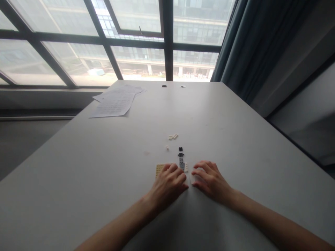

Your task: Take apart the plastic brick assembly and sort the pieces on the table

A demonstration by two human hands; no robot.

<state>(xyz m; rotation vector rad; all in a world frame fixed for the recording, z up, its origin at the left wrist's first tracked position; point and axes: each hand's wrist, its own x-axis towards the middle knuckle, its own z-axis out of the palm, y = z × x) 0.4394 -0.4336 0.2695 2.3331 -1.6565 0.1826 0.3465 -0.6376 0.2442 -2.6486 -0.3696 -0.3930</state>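
My left hand [171,178] rests low over the table with its fingers curled and closed. It covers part of a tan studded building plate [159,169]; what lies under its fingers is mostly hidden, with only a pale edge showing near the thumb. Opposite it, my right hand [210,177] is bent with thumb and fingers around a flat white piece [196,179]. Between and just beyond the hands lie grey building bricks [181,162] in a line and a white studded piece [186,167]. Black building pieces [180,154] continue that line away from me.
Farther up the white table [222,122] lie small white studded plates [173,137] and a tiny pale piece [167,148]. Printed paper sheets [112,103] spread at the far left. Windows [141,62] close off the far side, and a dark curtain [243,45] hangs at right.
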